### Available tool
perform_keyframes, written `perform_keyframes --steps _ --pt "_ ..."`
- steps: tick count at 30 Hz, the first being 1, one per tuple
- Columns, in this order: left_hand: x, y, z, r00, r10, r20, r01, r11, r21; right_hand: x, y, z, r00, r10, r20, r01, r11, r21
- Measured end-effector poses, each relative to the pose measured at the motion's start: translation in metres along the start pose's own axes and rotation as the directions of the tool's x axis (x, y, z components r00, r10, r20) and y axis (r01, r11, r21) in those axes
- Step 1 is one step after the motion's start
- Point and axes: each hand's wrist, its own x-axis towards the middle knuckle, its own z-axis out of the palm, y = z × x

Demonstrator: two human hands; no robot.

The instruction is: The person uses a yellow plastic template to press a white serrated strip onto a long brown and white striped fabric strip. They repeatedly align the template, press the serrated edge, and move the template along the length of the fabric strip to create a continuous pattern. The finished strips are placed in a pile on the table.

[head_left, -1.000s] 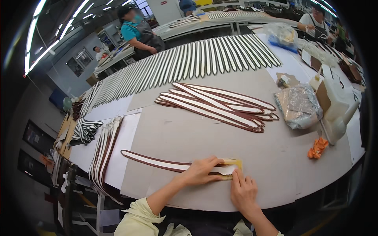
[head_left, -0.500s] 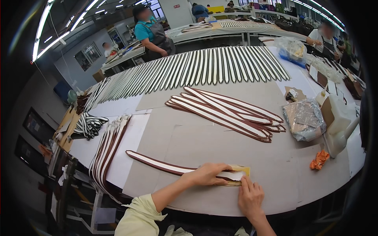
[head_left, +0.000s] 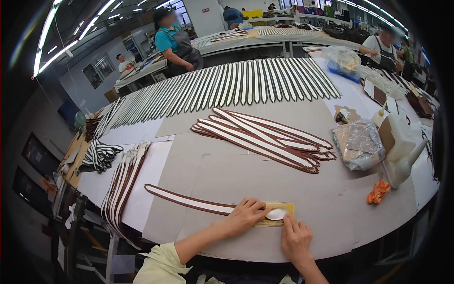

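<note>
**Pressing the strap tip true against its template**

The brown-edged white strap (head_left: 189, 201) lies flat on the surface (head_left: 265, 175), running away to the left of the hands, with its rounded end resting on a small tan template block (head_left: 283, 208) directly under the fingertips. The left hand (head_left: 246, 217) lies flat across the strap just short of the tip, fingers together and pressing down. The right hand (head_left: 296, 236) sits just to the right and slightly nearer the body, with fingers extended so their tips touch the near edge of the block. Neither hand pinches anything; both bear down. Whether the block is a card or a thicker form is hard to tell at this size.

To do this step well, I judge that the strap's centre line should stay square to the block, so the left hand ought to hold the strap from creeping sideways while the right steadies the block. Even pressure matters more than force, since a tilt could leave the tip skewed.

Beyond the hands, further up the surface, lies a loose pile of like straps (head_left: 265, 137), and behind that a long fanned row of straps (head_left: 227, 87). To the left, another bundle of straps (head_left: 125, 180) hangs over the edge. Off to the right are a crumpled plastic bag (head_left: 358, 144), a white glue bottle (head_left: 402, 146) and an orange scrap (head_left: 377, 192).
</note>
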Motion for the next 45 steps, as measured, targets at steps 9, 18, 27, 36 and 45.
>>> perform_keyframes --steps 9,18,27,36,45 --pt "-0.023 0.003 -0.001 0.998 -0.053 -0.037 0.051 0.997 -0.056 0.006 0.001 -0.006 1.000 0.013 0.005 -0.014 0.998 0.061" --pt "-0.028 0.033 0.009 0.947 -0.265 -0.180 0.285 0.954 0.096 0.017 0.008 0.003 1.000 -0.010 -0.021 0.013 0.992 0.122" --pt "-0.015 0.029 -0.001 0.895 -0.402 -0.192 0.387 0.915 -0.114 0.017 0.005 0.000 1.000 -0.002 0.005 0.001 0.991 0.131" --pt "0.035 0.033 0.033 0.952 -0.285 -0.112 0.247 0.931 -0.268 0.015 0.003 0.002 0.997 0.034 0.066 -0.042 0.991 0.128" --pt "0.037 0.025 0.038 0.968 -0.209 -0.140 0.159 0.939 -0.304 0.014 0.004 0.004 0.999 0.031 -0.018 -0.027 0.986 0.165"
